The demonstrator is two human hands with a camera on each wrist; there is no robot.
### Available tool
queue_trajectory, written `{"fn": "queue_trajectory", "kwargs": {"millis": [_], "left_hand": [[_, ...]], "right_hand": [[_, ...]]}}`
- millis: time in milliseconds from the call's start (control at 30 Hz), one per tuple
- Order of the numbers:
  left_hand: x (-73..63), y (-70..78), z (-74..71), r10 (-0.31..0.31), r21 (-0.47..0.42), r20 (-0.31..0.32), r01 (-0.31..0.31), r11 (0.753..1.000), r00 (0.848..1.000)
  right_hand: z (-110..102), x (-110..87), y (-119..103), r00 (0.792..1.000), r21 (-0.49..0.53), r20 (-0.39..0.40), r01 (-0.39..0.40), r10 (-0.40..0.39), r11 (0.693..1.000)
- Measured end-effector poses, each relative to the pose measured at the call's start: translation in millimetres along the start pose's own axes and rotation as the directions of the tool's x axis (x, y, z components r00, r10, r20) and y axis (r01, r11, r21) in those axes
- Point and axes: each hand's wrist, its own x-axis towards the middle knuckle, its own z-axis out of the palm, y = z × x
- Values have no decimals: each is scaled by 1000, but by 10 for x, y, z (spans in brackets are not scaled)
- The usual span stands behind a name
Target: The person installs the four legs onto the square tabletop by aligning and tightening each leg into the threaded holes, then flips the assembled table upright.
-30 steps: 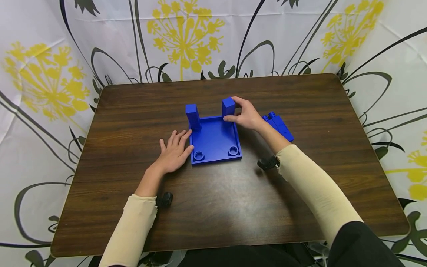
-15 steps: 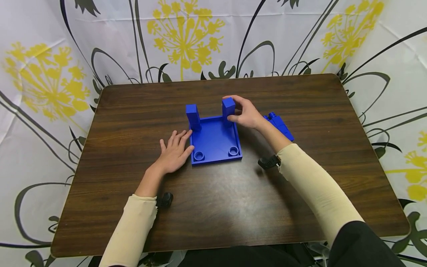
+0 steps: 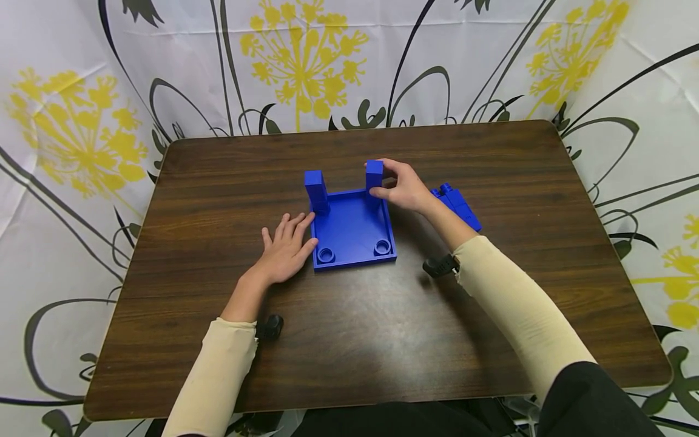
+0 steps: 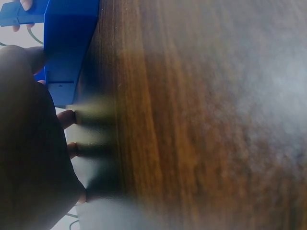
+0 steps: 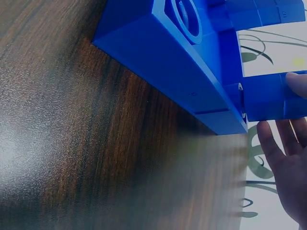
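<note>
A blue square tray-like base point(image 3: 352, 227) lies on the table, walls upward. At its far left corner stands a blue square leg point(image 3: 315, 191). My right hand point(image 3: 404, 187) grips a second blue leg point(image 3: 374, 176), upright at the far right corner. Thumb and fingers lie on opposite sides of that leg point(image 5: 266, 98) in the right wrist view. Round sockets fill both near corners, one at left point(image 3: 326, 255), the other at right point(image 3: 382, 247). My left hand point(image 3: 284, 255) rests with spread fingers on the table, thumb and a fingertip touching the base's left wall.
Loose blue legs point(image 3: 459, 207) with round pegs lie side by side right of the base, just beyond my right forearm. The brown wooden table point(image 3: 218, 176) ends at a patterned fabric sheet point(image 3: 191, 60) behind.
The leg in my right hand has turned about its upright axis, so its top now sits squarer to the base. My right thumb has shifted slightly on it. The left hand is unmoved.
</note>
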Motion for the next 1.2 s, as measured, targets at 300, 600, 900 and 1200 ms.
{"fn": "queue_trajectory", "kwargs": {"millis": [300, 600, 900, 1200], "left_hand": [[1, 12, 2, 8, -10, -10, -8, 1000, 1000], [16, 6, -3, 6, -2, 3, -6, 1000, 1000], [7, -9, 12, 1, -6, 12, -1, 1000, 1000], [1, -14, 17, 7, -10, 5, -7, 1000, 1000]], "right_hand": [[-15, 7, 2, 1000, 106, 25, 7, -10, 994], [-67, -31, -129, 994, 173, 107, 15, -34, 985], [-116, -111, -316, 992, 121, 123, 26, -41, 992], [-61, -8, 25, 997, 55, 81, 9, -13, 998]]}}
